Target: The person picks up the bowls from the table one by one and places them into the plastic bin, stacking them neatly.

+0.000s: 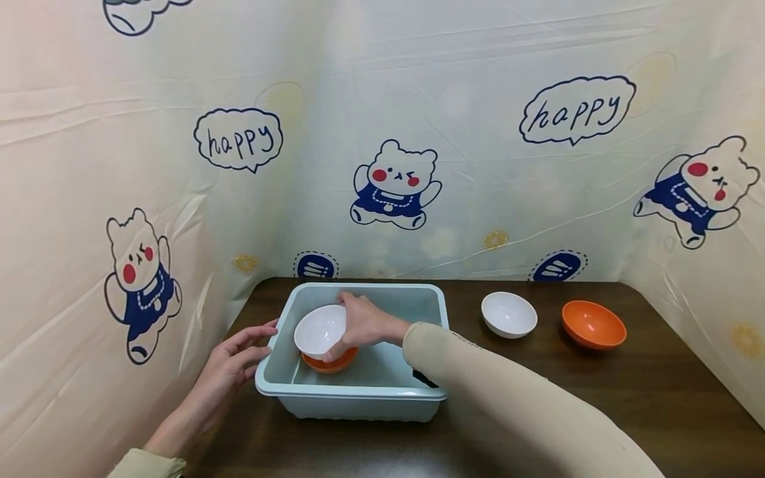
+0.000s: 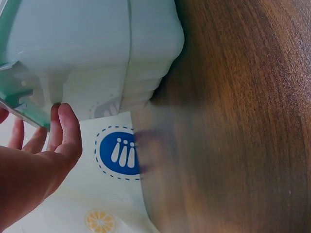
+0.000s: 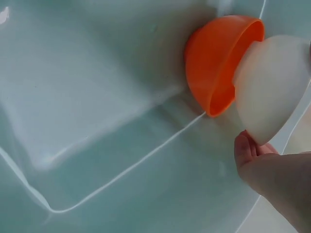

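Observation:
In the light blue plastic bin (image 1: 358, 393), my right hand (image 1: 366, 323) holds a white bowl (image 1: 319, 330) by its side. That bowl is tilted directly over an orange bowl (image 1: 331, 363) inside the bin. The right wrist view shows the white bowl's base (image 3: 265, 82) partly within the mouth of the orange bowl (image 3: 214, 60). My left hand (image 1: 230, 358) is at the bin's left side, its fingertips touching the rim and outer wall. In the left wrist view, those fingers (image 2: 70, 128) look extended against the bin wall (image 2: 87, 63).
On the dark wooden table (image 1: 538, 392), to the bin's right, stand another white bowl (image 1: 509, 315) and another orange bowl (image 1: 594, 324). A printed cloth (image 1: 472, 199) with cartoon bears encloses the table at the back and both sides.

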`<state>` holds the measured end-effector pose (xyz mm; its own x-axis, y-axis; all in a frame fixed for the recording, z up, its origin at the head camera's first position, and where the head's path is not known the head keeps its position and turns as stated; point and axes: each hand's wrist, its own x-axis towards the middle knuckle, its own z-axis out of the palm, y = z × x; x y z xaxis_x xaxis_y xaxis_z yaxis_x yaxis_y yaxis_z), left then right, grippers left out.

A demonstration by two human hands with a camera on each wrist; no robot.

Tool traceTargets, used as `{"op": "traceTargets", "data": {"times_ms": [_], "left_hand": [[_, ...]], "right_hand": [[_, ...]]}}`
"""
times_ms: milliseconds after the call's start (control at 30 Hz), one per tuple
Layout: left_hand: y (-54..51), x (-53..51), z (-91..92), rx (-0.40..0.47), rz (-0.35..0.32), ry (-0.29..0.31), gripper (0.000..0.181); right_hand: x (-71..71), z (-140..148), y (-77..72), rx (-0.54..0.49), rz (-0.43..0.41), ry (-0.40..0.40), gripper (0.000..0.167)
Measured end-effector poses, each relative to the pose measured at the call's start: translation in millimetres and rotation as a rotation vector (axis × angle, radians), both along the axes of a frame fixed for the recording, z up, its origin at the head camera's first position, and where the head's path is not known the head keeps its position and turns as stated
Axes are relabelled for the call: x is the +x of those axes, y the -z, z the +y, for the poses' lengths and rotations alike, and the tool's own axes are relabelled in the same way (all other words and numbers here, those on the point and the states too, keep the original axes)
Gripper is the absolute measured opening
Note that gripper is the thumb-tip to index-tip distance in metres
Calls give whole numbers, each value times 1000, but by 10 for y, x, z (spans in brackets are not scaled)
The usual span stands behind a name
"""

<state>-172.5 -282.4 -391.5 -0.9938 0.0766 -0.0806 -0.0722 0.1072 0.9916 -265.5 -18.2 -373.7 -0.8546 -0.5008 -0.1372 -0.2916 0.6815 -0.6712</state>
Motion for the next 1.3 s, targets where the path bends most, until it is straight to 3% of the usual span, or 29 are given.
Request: {"op": "traceTargets", "data": {"times_ms": [1300], "left_hand": [[-23, -3, 12, -23, -3, -7, 35]], "right_hand": [[-68, -35, 85, 90, 33, -100, 98]]}}
